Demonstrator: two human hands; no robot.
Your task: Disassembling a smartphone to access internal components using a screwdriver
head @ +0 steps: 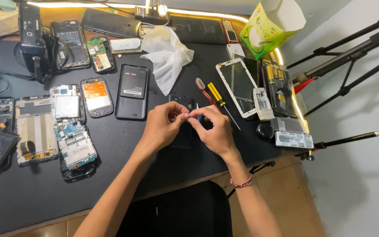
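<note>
A: Nearest the viewer, what do the hands show?

B: The left hand (pixel 165 125) and the right hand (pixel 211 129) meet over a small dark phone body (pixel 184 115) lying flat on the matte black desk (pixel 123 171). The left grip is pinched closed on something tiny at the fingertips, too small to identify. The right grip is closed around a slim blue-handled tool (pixel 198 115), its tip hidden between the fingers. A beaded bracelet (pixel 242 182) circles the right wrist.

A: How would this fine work best be done?

B: In my judgement, by resting both wrists on the desk, keeping the tool upright and pressing lightly, so that nothing small slips away.

A: And just beyond?

B: A yellow-and-black striped screwdriver (pixel 218 97) and a red-handled tool (pixel 203 90) lie beside the right hand. Left of the hands lies a glossy black rectangular phone back (pixel 131 92), then an oval phone frame with an orange panel (pixel 96 96) and bare circuit boards (pixel 73 140), green and metallic.

A: Farthest?

B: A crumpled white tissue (pixel 166 55), a white-rimmed glass screen panel (pixel 237 85) and a green-and-white cardboard carton (pixel 272 26).
</note>
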